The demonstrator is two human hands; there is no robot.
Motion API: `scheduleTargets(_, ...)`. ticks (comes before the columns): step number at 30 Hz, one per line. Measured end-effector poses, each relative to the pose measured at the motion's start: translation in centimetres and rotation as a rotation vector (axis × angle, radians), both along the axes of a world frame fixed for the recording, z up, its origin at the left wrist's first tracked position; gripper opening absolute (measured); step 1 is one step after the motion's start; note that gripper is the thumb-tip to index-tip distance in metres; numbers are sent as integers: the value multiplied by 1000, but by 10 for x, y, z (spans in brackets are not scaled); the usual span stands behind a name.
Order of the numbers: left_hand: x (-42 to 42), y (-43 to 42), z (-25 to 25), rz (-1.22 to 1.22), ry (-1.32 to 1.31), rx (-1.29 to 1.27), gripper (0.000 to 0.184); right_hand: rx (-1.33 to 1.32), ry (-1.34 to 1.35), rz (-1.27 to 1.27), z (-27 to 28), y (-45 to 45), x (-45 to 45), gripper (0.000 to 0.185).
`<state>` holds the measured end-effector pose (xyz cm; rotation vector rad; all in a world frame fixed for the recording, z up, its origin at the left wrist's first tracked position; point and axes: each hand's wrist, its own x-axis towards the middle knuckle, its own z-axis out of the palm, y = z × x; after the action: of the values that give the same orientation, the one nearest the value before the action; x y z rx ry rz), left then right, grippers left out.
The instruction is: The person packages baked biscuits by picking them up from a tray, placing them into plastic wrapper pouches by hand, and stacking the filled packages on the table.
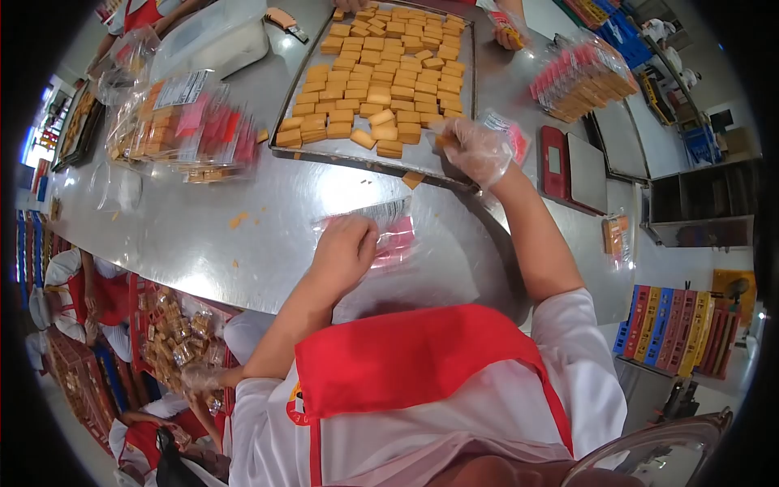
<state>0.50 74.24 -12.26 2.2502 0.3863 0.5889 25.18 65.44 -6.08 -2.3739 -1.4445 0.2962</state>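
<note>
My left hand (347, 250) is bare, its fingers curled over a clear plastic bag (396, 237) with a pink and printed label, low over the steel table. At the tray's near right corner, my right hand (477, 152) wears a clear plastic glove. Its fingers pinch a biscuit (445, 140), mostly hidden by the glove. Several rectangular golden biscuits (381, 93) lie in rows on the metal tray (369, 161), some of them stacked. One loose biscuit (413, 179) rests at the tray's near rim. A labelled plastic packet (510, 134) lies just beyond my right hand.
Filled biscuit packets stand in piles at left (191, 122) and right (583, 79). A red scale (557, 162) and a small packet (617, 237) are on the right. Beyond the tray, a co-worker's hand (510, 31) holds a packet. Other people and crates (182, 325) are at lower left.
</note>
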Motion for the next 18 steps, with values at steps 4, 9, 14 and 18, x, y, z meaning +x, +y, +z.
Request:
scheduleTargets(4, 1, 0, 3, -7, 21, -13, 5, 107, -176, 31, -10, 29, 14, 16)
scheduleTargets(9, 1, -1, 8, -1, 31, -7, 4, -35, -38, -71, -15, 11, 1, 19)
scheduleTargets(14, 2, -2, 6, -25, 34, 15, 3, 21, 31, 53, -21, -17, -2, 25)
scheduleTargets(18, 2, 0, 3, -29, 8, 16, 3, 71, 74, -39, 10, -1, 19, 28)
